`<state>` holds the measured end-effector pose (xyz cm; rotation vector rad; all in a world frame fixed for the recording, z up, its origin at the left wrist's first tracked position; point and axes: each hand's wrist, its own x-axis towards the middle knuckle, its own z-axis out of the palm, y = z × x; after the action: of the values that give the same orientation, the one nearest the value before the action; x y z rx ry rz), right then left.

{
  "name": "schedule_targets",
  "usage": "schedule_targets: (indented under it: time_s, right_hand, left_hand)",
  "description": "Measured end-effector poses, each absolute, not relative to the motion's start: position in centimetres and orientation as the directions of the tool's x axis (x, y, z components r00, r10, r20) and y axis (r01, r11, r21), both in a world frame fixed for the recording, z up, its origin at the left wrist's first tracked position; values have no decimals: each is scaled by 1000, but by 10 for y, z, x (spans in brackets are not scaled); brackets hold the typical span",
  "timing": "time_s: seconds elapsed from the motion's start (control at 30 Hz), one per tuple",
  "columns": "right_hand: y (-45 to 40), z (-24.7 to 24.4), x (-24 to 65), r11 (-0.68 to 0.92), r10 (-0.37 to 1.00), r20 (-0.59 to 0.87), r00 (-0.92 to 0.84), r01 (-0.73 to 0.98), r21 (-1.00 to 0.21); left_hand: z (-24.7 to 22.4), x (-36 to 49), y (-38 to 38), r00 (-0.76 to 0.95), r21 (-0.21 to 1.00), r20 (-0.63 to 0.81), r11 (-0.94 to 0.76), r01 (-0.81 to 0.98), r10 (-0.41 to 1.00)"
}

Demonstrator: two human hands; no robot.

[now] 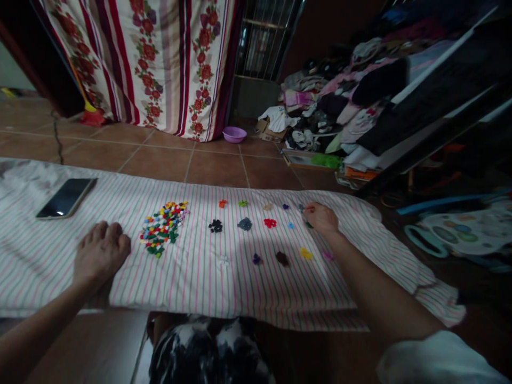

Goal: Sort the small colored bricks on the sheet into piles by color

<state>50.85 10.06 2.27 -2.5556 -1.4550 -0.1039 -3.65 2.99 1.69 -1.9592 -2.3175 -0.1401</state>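
Observation:
My left hand [102, 249] rests palm down on the striped cloth [180, 288], fingers lying forward, holding nothing. To its right lies a mixed heap of small coloured pieces [163, 226], like tiny bricks. My right hand [321, 217] is at the far right of the sorted piles, its fingertips pinched beside a small grey-blue pile [301, 207]. Whatever is between those fingers is too small to make out. A dark green pile [309, 224] is partly under this hand. Nearby are a dark purple pile [285, 206], a light blue pile [290, 225] and a pink pile [328, 256].
More single-colour piles, among them black [215, 226], grey [245, 224], red [270, 223], brown [282, 258] and yellow [306, 253], lie in rows mid-cloth. A phone [66, 198] lies at the left. Beyond are a purple basin [234, 134] and heaped clothes [328, 101].

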Motion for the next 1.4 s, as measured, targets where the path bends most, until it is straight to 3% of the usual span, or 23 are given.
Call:
schedule_targets:
  time_s: [0.1, 0.27, 0.47, 0.57, 0.7, 0.83, 1.03, 1.4]
  right_hand:
    - [103, 27, 492, -437, 870, 185, 458, 888, -143]
    - [110, 40, 438, -291, 924, 206, 324, 941, -174]
    - [116, 46, 347, 131, 963, 263, -48, 943, -306]
    - [114, 41, 298, 350, 930, 254, -267, 854, -384]
    - [112, 32, 242, 506, 860, 206, -467, 723, -470]
    - [112, 25, 204, 532, 838, 183, -514, 695, -484]
    - [107, 20, 178, 442, 890, 83, -449, 801, -403]
    - [99, 5, 166, 380, 925, 119, -362, 863, -331]
  left_hand:
    - [19, -35, 29, -163, -84, 154, 178, 981, 974]
    - [11, -39, 30, -157, -70, 212, 176, 982, 964]
    - [3, -43, 32, -183, 13, 250, 186, 983, 951]
    - [1, -44, 33, -190, 21, 260, 191, 981, 947]
    - [0, -46, 33, -174, -19, 255, 184, 983, 951]
    - [0, -46, 33, -165, -41, 267, 183, 982, 949]
    - [-5, -48, 34, -151, -40, 301, 170, 985, 942]
    - [-2, -47, 33, -154, -21, 303, 168, 986, 940]
